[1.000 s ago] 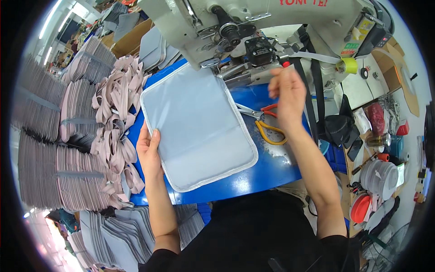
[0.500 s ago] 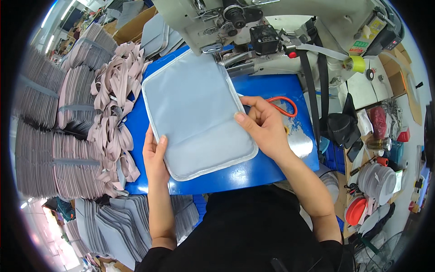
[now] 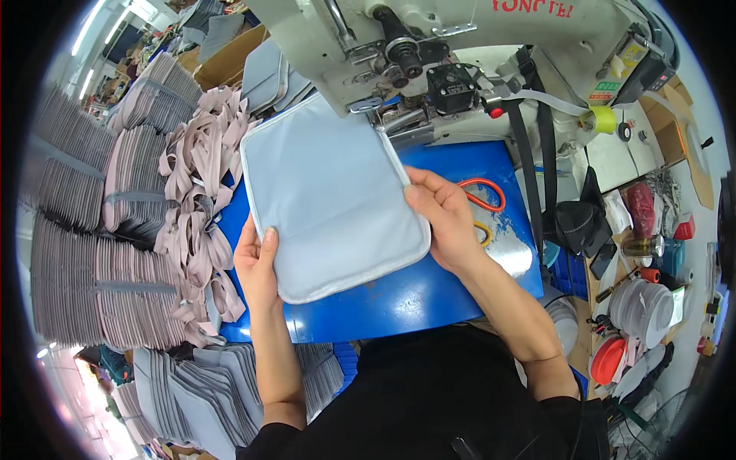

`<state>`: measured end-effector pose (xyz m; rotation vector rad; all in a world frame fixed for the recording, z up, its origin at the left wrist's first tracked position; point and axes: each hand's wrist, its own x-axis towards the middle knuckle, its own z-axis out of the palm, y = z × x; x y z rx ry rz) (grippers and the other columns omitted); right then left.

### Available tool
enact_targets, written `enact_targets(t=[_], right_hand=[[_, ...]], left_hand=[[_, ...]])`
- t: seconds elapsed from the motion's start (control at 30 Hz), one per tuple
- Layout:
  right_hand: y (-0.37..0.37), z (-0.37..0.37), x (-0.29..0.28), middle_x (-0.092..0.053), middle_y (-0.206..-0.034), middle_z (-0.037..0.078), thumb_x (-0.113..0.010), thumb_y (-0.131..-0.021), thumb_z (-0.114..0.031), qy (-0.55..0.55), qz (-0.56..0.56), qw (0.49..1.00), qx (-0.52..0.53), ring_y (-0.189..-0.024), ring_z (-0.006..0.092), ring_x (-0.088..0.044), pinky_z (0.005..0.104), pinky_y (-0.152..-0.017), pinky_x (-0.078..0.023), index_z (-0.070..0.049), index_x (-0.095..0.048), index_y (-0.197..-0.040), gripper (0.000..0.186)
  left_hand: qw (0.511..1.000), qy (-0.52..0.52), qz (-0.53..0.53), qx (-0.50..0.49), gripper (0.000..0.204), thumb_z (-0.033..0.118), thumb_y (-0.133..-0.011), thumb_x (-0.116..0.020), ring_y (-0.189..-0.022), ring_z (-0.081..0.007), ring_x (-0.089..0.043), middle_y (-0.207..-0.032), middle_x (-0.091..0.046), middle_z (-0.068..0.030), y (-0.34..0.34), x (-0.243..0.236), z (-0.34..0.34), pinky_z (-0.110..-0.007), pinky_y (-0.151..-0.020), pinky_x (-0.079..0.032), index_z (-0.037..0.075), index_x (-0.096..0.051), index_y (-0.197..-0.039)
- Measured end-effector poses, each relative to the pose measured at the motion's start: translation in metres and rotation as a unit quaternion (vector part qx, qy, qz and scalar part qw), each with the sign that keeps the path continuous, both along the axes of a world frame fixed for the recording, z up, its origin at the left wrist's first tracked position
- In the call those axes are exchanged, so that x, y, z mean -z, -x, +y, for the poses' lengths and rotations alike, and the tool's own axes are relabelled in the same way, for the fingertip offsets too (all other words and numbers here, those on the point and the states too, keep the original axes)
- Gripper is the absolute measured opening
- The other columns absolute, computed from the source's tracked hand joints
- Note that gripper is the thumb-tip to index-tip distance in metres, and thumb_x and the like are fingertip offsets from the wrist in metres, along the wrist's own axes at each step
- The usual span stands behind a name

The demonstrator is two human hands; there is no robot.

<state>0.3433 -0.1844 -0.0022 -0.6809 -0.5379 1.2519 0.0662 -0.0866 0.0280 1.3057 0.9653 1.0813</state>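
Note:
A light grey-blue fabric panel with rounded corners and a pale bound edge lies over the blue table. My left hand grips its left edge near the lower corner, thumb on top and fingers underneath. At the right edge, my right hand pinches the panel between thumb and fingers. The panel's far right edge meets the presser area of a sewing machine, whose needle I cannot make out. Just beyond my right hand lie scissors with red and yellow handles, partly hidden by that hand.
Looped pink strips hang along the table's left side, beside tied stacks of grey-pink panels. More grey panels stand below left. A yellow tape roll feeds a pale ribbon to the machine. White discs sit at right.
The panel's near right corner has shifted slightly left and up, and both hands have moved a little with it. More of the scissors' yellow handle shows. The whole view has tilted slightly.

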Motion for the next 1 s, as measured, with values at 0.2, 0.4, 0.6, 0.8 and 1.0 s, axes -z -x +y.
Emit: enact_targets(t=[0.2,0.4,0.6,0.8,1.0], right_hand=[[-0.008,0.037,-0.001,-0.075,-0.111,0.009,-0.063,-0.106,-0.017,-0.018,-0.035,0.999,0.030,-0.097,0.0095,-0.069,0.0256,-0.088,-0.055,0.007,-0.060,-0.133,0.036],[-0.057,-0.001,-0.051,-0.070,-0.090,-0.005,-0.072,-0.102,-0.018,0.016,-0.413,0.882,0.226,-0.074,0.0015,-0.055,0.0179,-0.068,-0.044,-0.008,-0.074,-0.109,0.012],[-0.243,-0.047,-0.189,-0.074,-0.116,0.011,-0.077,-0.096,-0.022,-0.072,-0.512,0.480,0.708,-0.100,0.0156,-0.068,0.0292,-0.092,-0.053,0.002,-0.072,-0.125,0.037],[-0.499,-0.047,-0.241,-0.072,-0.127,0.018,-0.070,-0.097,-0.046,0.220,-0.579,0.551,0.559,-0.123,0.0243,-0.063,0.0371,-0.110,-0.044,0.005,-0.070,-0.129,0.060],[-0.511,-0.059,-0.178,-0.073,-0.124,0.013,-0.057,-0.106,-0.042,0.060,-0.369,0.788,0.490,-0.117,0.0235,-0.065,0.0353,-0.108,-0.044,0.001,-0.066,-0.131,0.050]], left_hand=[[1.000,-0.005,-0.011,0.017,0.053,0.010,-0.103,-0.067,-0.108,-0.0161,-0.071,-0.129,-0.072,-0.0147,-0.009,-0.005,0.041,-0.030,-0.095,-0.056,-0.006,-0.050,-0.150],[1.000,-0.014,-0.016,0.020,0.049,0.016,-0.104,-0.067,-0.105,-0.0148,-0.071,-0.124,-0.073,-0.0110,-0.012,-0.010,0.070,-0.030,-0.093,-0.056,-0.004,-0.054,-0.147],[0.999,0.001,-0.033,0.019,0.047,0.018,-0.103,-0.069,-0.101,-0.0146,-0.071,-0.121,-0.073,-0.0108,-0.016,-0.011,0.077,-0.029,-0.086,-0.058,-0.002,-0.056,-0.144],[0.998,0.041,-0.054,0.007,0.053,0.020,-0.102,-0.071,-0.096,-0.0170,-0.074,-0.116,-0.073,-0.0145,-0.027,-0.014,0.076,-0.032,-0.083,-0.061,-0.003,-0.052,-0.145],[0.995,0.078,-0.066,0.018,0.060,0.022,-0.099,-0.073,-0.108,-0.0216,-0.071,-0.127,-0.067,-0.0178,-0.027,-0.011,0.063,-0.034,-0.091,-0.058,-0.003,-0.049,-0.148]])
